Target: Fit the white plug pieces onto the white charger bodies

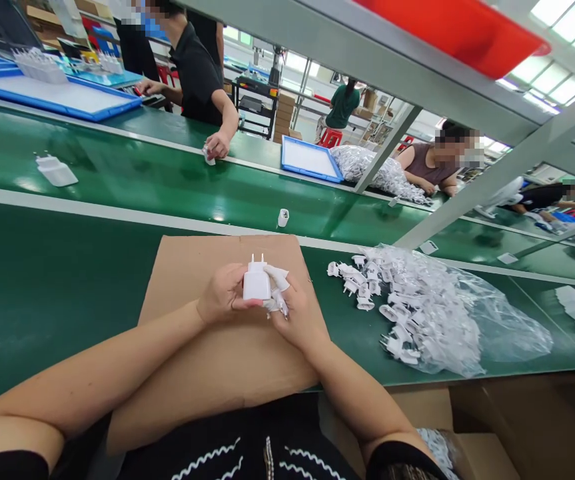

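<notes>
A white plug adapter (256,283) with two pins pointing up is held above a cardboard sheet (227,360). My left hand (223,293) grips its left side between thumb and fingers. On its right side is my right hand (294,305), closed, with white wrapping on its fingertips; the fingers press near the adapter's right edge. Many white plug parts (417,307) spill from a clear plastic bag (507,327) to the right of the cardboard.
Beyond the cardboard runs a green conveyor (167,180) carrying a small white piece (283,217) and a white adapter (56,171). Across it a person's hand (217,145) holds a white part. A metal post (497,160) slants at right; an open carton (522,413) stands below the table edge.
</notes>
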The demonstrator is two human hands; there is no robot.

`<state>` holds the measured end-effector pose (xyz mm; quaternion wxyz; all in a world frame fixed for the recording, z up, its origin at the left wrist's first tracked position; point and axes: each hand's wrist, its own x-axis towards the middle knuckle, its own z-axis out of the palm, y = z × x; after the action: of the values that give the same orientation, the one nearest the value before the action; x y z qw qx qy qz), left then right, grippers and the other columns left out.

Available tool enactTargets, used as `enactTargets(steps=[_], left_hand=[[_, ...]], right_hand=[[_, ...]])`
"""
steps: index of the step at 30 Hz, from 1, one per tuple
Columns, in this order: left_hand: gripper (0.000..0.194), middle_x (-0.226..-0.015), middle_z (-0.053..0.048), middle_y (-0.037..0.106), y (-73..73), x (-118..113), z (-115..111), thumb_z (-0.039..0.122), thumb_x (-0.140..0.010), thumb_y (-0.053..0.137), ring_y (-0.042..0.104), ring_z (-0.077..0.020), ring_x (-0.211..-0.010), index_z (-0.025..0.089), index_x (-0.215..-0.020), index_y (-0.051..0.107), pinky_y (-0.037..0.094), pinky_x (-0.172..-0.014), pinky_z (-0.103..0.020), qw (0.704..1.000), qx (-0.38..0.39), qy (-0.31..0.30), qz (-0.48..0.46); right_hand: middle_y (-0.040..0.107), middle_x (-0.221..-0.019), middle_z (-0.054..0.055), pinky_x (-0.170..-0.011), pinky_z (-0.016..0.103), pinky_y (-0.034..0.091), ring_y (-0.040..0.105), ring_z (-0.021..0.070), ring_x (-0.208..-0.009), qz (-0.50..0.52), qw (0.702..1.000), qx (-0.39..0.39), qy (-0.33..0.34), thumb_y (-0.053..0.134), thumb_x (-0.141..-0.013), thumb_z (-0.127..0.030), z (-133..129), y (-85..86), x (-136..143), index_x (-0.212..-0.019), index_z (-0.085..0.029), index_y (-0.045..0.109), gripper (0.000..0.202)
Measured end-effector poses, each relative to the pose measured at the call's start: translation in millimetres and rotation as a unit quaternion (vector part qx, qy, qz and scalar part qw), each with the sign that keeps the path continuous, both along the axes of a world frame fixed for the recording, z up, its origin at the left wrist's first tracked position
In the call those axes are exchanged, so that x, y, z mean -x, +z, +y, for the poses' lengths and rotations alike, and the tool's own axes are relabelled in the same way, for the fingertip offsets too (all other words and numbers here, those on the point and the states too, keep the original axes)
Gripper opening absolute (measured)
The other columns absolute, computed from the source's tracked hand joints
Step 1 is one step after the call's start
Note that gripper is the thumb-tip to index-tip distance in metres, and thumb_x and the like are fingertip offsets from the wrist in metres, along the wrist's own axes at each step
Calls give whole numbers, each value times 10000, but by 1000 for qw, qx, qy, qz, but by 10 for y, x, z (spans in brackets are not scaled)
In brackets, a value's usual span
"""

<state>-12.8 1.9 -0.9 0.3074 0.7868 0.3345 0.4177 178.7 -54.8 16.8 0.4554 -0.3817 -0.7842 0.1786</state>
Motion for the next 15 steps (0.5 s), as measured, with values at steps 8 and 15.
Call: enactTargets(steps=[8,15], left_hand=[[615,-1171,-98,701,162,-291,105,558,-716,769,650,-275,-1076,206,-1187,588,516,-913,-369,933,319,77,-149],[429,-1048,-97,698,361,-115,1352,409,-756,660,637,-350,-1035,212,-1131,591,491,-870,-418,922,127,304,202]], right_hand=[[623,-1045,34,-556,218,449,537,95,-666,263,900,327,-114,707,-789,-273,288,5,-206,-1230,-237,619,451],[513,-648,-52,-364,128,198,415,50,-449,506,685,520,-64,661,-876,-431,475,129,-325,-864,-186,517,284]])
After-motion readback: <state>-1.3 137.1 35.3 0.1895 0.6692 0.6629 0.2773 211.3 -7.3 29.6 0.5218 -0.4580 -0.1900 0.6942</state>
